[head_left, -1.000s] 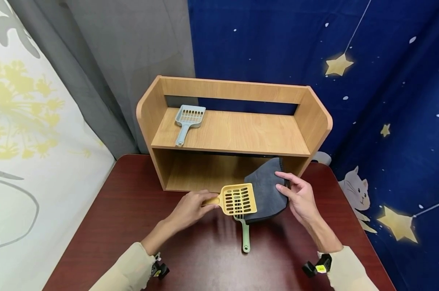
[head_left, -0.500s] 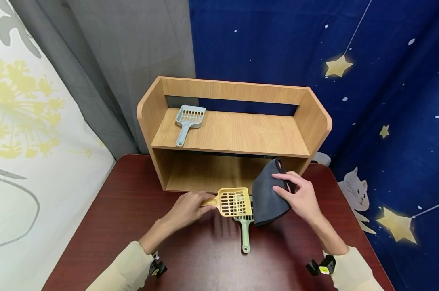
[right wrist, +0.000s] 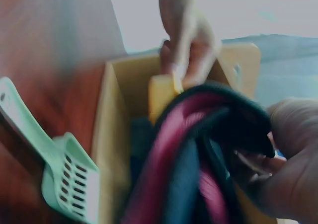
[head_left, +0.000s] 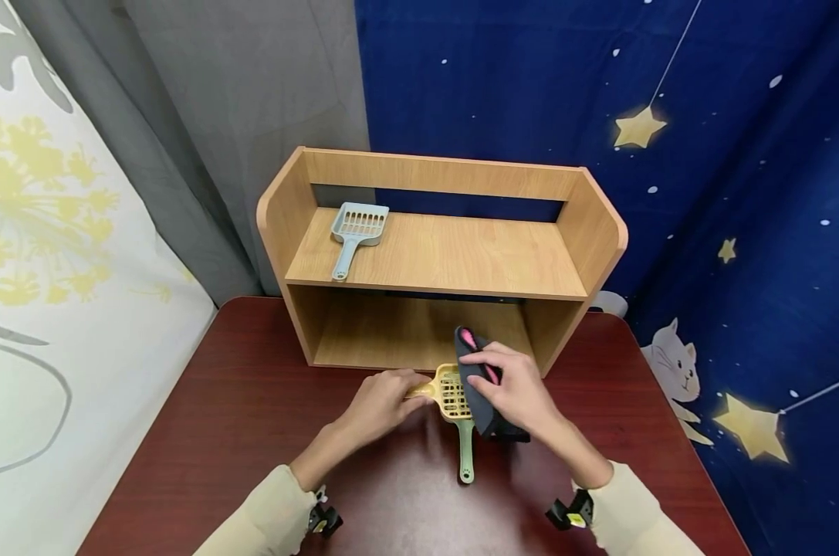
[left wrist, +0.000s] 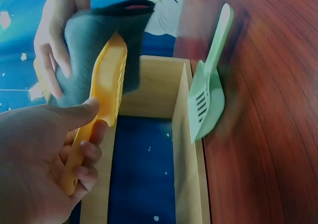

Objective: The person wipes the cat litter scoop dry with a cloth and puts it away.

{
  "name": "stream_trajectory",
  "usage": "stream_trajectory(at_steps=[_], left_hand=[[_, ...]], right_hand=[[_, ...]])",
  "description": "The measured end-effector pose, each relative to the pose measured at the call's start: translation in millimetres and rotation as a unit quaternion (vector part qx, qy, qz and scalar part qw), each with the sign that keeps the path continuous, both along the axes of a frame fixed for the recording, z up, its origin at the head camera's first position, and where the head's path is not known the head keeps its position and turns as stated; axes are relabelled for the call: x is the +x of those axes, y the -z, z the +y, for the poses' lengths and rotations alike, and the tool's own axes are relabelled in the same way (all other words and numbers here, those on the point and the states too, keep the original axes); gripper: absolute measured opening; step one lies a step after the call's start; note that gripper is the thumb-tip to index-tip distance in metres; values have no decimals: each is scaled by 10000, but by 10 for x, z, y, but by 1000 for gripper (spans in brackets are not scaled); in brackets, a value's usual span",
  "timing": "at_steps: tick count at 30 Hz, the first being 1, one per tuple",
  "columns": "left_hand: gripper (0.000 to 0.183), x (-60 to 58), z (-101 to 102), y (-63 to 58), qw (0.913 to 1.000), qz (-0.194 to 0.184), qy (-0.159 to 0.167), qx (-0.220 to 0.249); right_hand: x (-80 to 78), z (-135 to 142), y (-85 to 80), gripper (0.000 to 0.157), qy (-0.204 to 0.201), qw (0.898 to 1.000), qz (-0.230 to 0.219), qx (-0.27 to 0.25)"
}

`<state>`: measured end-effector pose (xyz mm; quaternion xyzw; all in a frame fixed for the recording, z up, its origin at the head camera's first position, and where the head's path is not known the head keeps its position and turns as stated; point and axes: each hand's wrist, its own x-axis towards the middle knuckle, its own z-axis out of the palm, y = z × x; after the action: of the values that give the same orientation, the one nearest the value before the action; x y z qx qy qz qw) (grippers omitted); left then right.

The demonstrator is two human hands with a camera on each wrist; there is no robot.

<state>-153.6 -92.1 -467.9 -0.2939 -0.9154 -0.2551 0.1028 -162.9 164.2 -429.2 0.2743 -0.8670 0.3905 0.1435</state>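
Observation:
My left hand [head_left: 383, 400] grips the handle of a yellow litter scoop [head_left: 450, 395], its slotted head pointing right above the table. A dark grey cloth [head_left: 482, 413] with a pink inner side is pinched in my right hand [head_left: 512, 384]. The cloth hangs folded against the right part of the scoop's head and covers some of it. From the left wrist, the cloth [left wrist: 79, 40] shows behind the scoop's edge [left wrist: 110, 75]. Below the yellow scoop, a green litter scoop [head_left: 466, 455] lies on the table, its head mostly hidden in the head view.
Behind the hands stands a two-tier wooden shelf [head_left: 433, 292] on the dark red table [head_left: 252, 432]. A light blue litter scoop [head_left: 350, 245] lies at the left of its upper tier. Curtains [head_left: 488, 85] hang behind and at both sides.
My right hand has moved left with the cloth, which is now folded over with pink showing and overlaps the yellow scoop's head. The scoop has shifted and turned a little in my left hand.

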Motion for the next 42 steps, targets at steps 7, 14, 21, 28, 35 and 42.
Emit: stream_trajectory(at_steps=[7,14,21,28,35,42], left_hand=[[23,18,101,18,9998,-32,-40,-206],[22,35,91,18,9997,-137,-94,-177],[24,50,-8,27,9996,-296,-20,15],[23,51,-132,62,9998,-157,-33,94],[24,50,-118,87,9997,-234,-43,36],[22,51,-51,97,9997,-226,-105,20]], right_hand=[[32,-288,104,31,31,9997,-237,108],[38,-318,125,32,-60,9997,-242,44],[24,-191,99,35,-185,9975,-97,678],[-19,-70,47,36,-21,9981,-98,603],[22,-234,164,35,26,9967,-127,798],[28,-404,234,32,62,9988,-376,295]])
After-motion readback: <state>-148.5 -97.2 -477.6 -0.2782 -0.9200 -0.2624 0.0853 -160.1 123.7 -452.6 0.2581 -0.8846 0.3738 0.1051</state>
